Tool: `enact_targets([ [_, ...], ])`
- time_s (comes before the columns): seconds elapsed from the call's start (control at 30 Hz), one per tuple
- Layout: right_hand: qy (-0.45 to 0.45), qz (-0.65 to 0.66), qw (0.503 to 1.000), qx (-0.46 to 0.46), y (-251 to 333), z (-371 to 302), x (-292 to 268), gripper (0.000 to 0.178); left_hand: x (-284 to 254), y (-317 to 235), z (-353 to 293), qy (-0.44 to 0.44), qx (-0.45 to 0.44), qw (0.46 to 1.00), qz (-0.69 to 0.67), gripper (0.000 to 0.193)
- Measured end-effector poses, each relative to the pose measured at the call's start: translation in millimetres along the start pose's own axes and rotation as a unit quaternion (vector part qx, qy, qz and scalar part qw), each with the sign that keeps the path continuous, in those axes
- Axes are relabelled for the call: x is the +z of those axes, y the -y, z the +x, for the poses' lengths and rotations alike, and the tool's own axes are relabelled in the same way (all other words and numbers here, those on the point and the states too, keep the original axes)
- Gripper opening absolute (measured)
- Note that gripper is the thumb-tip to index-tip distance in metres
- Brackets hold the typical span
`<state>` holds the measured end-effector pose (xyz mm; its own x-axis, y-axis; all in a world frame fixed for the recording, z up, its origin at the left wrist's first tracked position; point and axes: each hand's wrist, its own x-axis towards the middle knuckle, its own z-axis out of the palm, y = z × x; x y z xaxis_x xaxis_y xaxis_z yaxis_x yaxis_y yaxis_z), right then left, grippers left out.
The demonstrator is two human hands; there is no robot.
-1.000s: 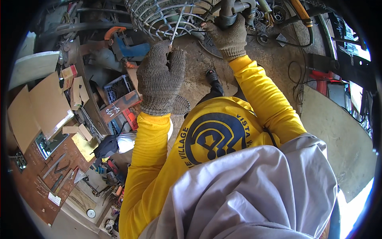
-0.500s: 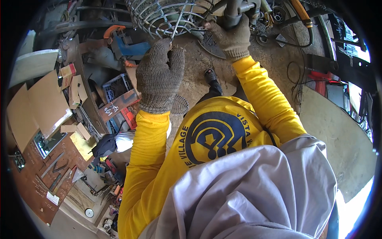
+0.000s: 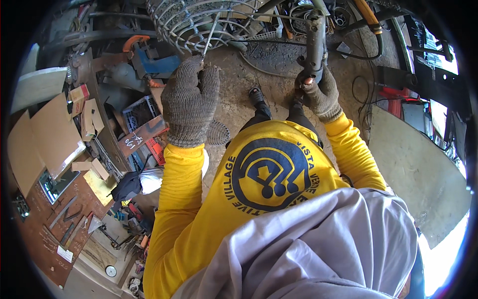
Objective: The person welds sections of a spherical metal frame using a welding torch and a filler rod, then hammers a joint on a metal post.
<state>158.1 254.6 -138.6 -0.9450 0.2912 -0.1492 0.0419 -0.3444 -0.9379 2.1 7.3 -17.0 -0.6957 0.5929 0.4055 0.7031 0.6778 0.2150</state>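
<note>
The left hand (image 3: pixel 190 104), in a knitted glove, is closed with a thin metal rod (image 3: pixel 211 36) between thumb and fingers. The rod slants up from it across a round wire cage (image 3: pixel 185 30) just beyond; whether they touch is unclear. The gloved right hand (image 3: pixel 323 97) is wrapped around the near end of a thick metal pipe (image 3: pixel 315 45), which points away from it. Cardboard (image 3: pixel 57 129) lies well left of the left hand.
</note>
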Motion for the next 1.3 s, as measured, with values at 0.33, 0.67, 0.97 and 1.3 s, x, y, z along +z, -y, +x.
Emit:
enact_targets([
  [0.33, 0.025, -0.018, 0.999, 0.017, 2, 11, 12, 0.065, -1, -4, 0, 0.013, -0.022, 1.0, 0.008, 0.026],
  [0.67, 0.023, -0.064, 0.997, -0.021, -9, 16, 6, 0.063, -1, -3, 0, 0.014, -0.026, 1.0, 0.005, 0.027],
  [0.97, 0.025, -0.043, 0.999, 0.018, -5, 17, 10, 0.06, -1, -2, 1, 0.007, -0.01, 1.0, -0.003, 0.027],
  [1.3, 0.029, -0.061, 0.997, -0.03, 3, 18, 18, 0.038, 1, 5, -19, 0.056, -0.12, 0.989, -0.064, 0.031],
])
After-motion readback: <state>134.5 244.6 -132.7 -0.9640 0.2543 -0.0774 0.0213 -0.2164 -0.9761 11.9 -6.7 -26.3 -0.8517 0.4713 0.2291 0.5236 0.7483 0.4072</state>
